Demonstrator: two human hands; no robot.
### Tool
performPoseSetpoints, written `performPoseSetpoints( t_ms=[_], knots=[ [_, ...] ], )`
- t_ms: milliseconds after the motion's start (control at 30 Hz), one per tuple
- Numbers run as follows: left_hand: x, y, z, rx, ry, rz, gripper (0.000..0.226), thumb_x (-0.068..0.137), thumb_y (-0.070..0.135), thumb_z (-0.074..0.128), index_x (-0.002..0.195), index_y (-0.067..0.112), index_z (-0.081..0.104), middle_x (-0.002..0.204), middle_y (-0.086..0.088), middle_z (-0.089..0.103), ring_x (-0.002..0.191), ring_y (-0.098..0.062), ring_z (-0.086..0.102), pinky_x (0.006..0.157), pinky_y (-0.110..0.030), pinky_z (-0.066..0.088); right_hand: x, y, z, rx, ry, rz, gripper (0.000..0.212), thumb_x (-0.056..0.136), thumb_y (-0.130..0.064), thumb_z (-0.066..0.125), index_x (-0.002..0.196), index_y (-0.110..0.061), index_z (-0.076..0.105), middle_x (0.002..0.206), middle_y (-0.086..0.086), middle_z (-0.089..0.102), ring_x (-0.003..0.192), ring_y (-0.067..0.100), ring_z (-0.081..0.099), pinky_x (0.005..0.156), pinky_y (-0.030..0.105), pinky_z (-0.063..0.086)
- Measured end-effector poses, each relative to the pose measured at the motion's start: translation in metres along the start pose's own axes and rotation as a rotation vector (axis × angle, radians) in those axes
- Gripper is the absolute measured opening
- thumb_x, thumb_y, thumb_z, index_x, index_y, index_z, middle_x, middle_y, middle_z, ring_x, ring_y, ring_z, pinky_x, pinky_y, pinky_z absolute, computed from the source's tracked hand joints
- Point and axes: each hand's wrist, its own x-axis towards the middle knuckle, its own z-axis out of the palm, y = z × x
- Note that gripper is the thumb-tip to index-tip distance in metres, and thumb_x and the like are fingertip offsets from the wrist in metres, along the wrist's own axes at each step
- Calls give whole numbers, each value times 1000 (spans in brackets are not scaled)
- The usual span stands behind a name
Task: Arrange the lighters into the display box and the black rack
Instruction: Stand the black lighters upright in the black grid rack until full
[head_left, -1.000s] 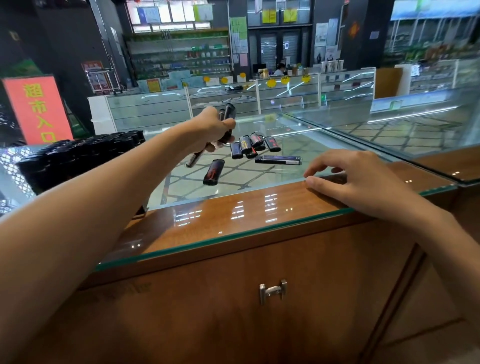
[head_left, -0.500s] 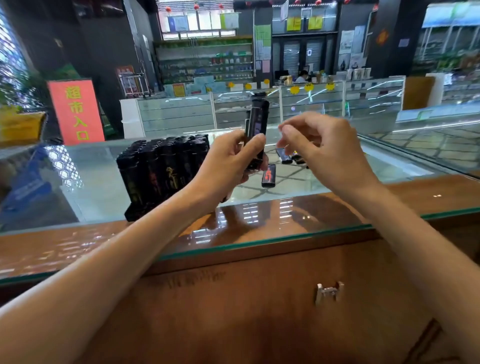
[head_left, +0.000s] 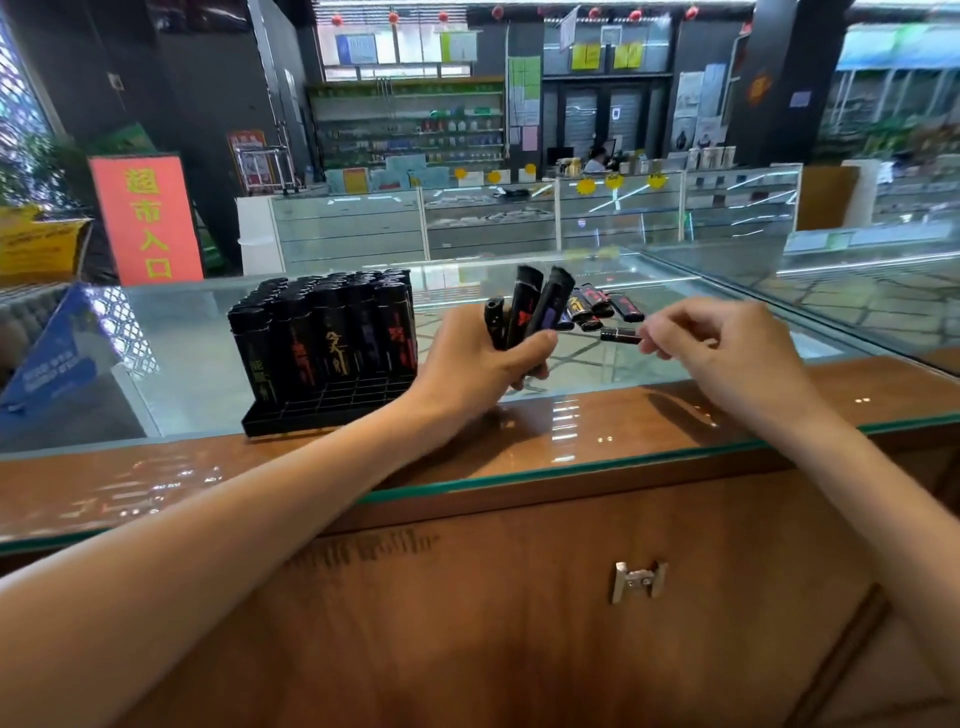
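Black lighters (head_left: 524, 312), three fanned upright, are gripped in the left hand (head_left: 478, 358) at the centre of the frame. A single lighter (head_left: 621, 335), lying level, is pinched at its end by the curled fingers of the right hand (head_left: 727, 343), just right of centre. Loose lighters (head_left: 597, 306) are scattered behind on the glass counter (head_left: 197, 364). Left of the hands, the black rack (head_left: 322, 410) is seen, mostly filled with upright lighters.
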Motion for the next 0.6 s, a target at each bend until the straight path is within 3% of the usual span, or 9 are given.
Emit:
performPoseSetpoints(
  t_ms=[100,200,267,367,467,533,600],
  knots=[
    [-5,1,-2,-49,-33,-56,16,92,12,58,83,-1,63,66,-4,64,50,5,56,51,-4,40,-4,3,2,-162,-93,-50,12,88,-22,63,87,-14,72,80,-3,68,68,0,57,61,8,35],
    [-8,3,-4,-211,-85,-117,20,96,16,51,89,0,61,79,-9,65,74,-11,63,74,-15,50,-5,4,2,-258,-193,-107,10,86,-23,65,90,-16,71,87,-2,69,78,8,58,62,15,31],
    [-11,5,-6,-370,-131,-147,19,97,16,47,89,1,57,80,-10,62,80,-21,66,79,-26,54,-6,3,0,-300,-235,-128,9,85,-26,65,91,-21,70,93,-2,68,87,12,58,67,19,33],
    [-22,10,-16,-485,-180,-145,17,94,17,48,93,2,56,88,-11,65,78,-25,68,68,-28,56,-5,3,1,-360,-272,-144,9,85,-28,66,91,-23,68,98,-1,66,89,13,56,70,23,33],
    [-35,14,-32,-436,-176,-98,21,85,21,57,93,2,60,87,-7,68,69,-18,64,52,-21,48,-3,-6,6,-333,-212,-183,12,84,-21,67,96,-18,70,96,0,68,87,13,59,68,16,33],
    [-44,14,-42,-422,-160,-71,22,84,23,59,92,2,63,84,-10,66,66,-18,57,43,-20,39,-3,-25,14,-166,-167,-184,17,86,-23,65,101,-16,69,92,-4,68,85,9,62,69,9,40],
    [-53,12,-49,-434,-129,-72,23,85,23,59,91,1,62,80,-10,65,62,-16,54,40,-19,36,-7,-53,24,163,-247,-137,23,87,-30,61,103,-15,69,90,-5,70,84,6,65,72,12,47]
  ],
)
